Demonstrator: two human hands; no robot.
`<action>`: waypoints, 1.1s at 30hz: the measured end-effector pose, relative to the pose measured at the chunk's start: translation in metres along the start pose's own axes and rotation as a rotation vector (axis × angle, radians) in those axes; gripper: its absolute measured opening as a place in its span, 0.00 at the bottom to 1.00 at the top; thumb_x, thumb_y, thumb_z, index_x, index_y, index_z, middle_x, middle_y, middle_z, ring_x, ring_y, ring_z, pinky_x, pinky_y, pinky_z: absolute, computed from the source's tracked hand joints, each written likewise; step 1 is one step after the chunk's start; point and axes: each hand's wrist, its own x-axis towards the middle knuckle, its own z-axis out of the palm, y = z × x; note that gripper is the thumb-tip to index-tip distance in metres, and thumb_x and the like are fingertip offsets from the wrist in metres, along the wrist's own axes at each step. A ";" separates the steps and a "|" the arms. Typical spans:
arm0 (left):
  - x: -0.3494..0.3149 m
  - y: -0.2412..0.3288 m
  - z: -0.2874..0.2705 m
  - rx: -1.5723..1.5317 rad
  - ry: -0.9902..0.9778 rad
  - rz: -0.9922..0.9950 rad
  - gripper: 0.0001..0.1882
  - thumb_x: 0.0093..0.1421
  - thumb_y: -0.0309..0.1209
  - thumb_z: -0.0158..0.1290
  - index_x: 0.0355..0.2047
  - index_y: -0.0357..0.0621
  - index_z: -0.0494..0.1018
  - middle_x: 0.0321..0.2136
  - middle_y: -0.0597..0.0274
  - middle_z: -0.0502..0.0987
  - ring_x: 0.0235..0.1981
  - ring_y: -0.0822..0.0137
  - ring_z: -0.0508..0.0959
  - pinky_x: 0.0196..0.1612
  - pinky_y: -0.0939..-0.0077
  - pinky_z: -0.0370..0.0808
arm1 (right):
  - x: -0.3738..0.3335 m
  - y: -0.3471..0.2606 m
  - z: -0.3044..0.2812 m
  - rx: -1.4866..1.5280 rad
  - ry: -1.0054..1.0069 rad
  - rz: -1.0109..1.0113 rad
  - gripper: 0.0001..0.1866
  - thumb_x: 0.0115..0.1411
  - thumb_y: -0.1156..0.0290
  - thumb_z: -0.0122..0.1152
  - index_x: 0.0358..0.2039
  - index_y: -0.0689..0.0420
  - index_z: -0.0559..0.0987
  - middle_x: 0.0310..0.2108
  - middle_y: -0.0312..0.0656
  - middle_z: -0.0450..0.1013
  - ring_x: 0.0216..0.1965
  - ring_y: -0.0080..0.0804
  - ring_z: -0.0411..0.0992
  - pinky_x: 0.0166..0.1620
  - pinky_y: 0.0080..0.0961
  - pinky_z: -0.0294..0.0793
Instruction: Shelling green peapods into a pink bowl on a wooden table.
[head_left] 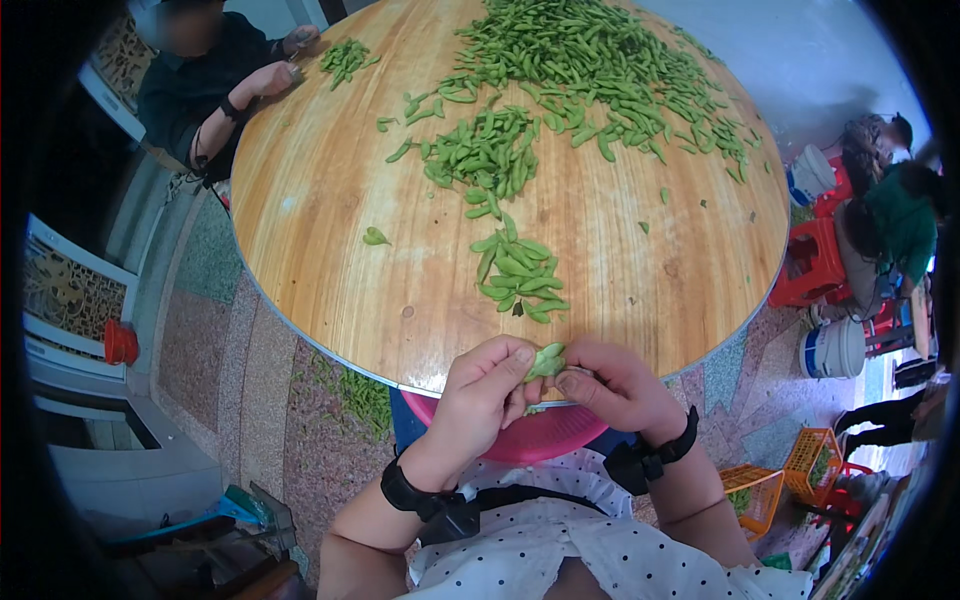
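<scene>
- Green bean pod (546,360) sits pinched between both hands, right at the near edge of the round wooden table (320,200), above a pink basin (540,435).
- Left hand (483,395) has thumb and fingers closed on the pod's left end.
- Right hand (615,385) is clamped on the other end, knuckles touching the left.
- Small pile of pods (520,270) lies just beyond the hands, bigger heap (590,60) farther back.
- Another person's hands (275,75) rest at the far left rim by a few pods (345,58).
</scene>
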 end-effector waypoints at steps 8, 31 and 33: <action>-0.004 -0.009 0.004 0.477 0.183 0.310 0.07 0.60 0.28 0.45 0.32 0.36 0.68 0.18 0.69 0.69 0.17 0.82 0.66 0.20 0.89 0.63 | -0.006 -0.007 0.003 -0.145 0.338 0.078 0.07 0.53 0.71 0.57 0.30 0.61 0.74 0.22 0.38 0.66 0.23 0.23 0.65 0.26 0.19 0.64; -0.019 -0.004 0.000 0.300 -0.193 0.076 0.08 0.62 0.28 0.41 0.36 0.37 0.66 0.22 0.67 0.69 0.17 0.82 0.64 0.18 0.90 0.59 | -0.007 0.000 -0.003 0.305 0.068 0.251 0.09 0.50 0.71 0.61 0.32 0.60 0.75 0.25 0.30 0.69 0.28 0.13 0.65 0.30 0.14 0.65; -0.020 -0.006 0.001 0.274 -0.199 0.096 0.08 0.63 0.27 0.40 0.36 0.36 0.66 0.22 0.66 0.70 0.16 0.81 0.63 0.18 0.89 0.59 | -0.007 -0.003 0.003 0.277 0.131 0.232 0.08 0.51 0.72 0.61 0.30 0.60 0.75 0.24 0.29 0.68 0.27 0.13 0.64 0.29 0.14 0.65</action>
